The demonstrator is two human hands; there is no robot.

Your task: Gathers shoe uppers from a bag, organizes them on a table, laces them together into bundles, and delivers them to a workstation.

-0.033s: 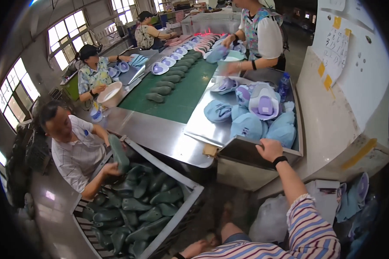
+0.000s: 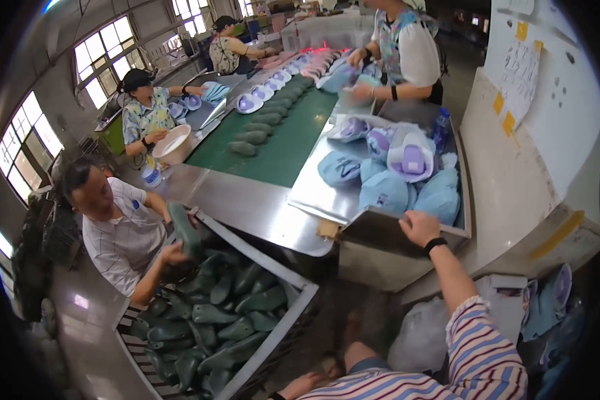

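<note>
My right hand (image 2: 420, 229), a dark band at its wrist, is closed over the front rim of a metal tray (image 2: 377, 230). Just beyond it lie pale blue fabric shoe uppers (image 2: 388, 191) and an upper with a purple and white lining (image 2: 412, 159). My left hand (image 2: 301, 385) is low by my thigh at the bottom edge; its fingers are dim and partly hidden, so whether they are closed is unclear. Left of it, a crate (image 2: 260, 253) holds many dark green shoe lasts (image 2: 230, 327). A co-worker's hands hold one green last (image 2: 183, 227) above the crate.
A green conveyor belt (image 2: 273, 163) carries rows of lasts and uppers. Around it other people work; one beyond the tray handles blue uppers. A blue bottle (image 2: 440, 127) stands at the tray's far side. Beside my right arm are a plastic bag (image 2: 420, 337) and a papered wall panel (image 2: 533, 133).
The whole view shifts slightly. The far co-worker's hands have moved with a blue upper, lower and further right. My right hand stays at the tray rim; the seated co-worker still holds the last.
</note>
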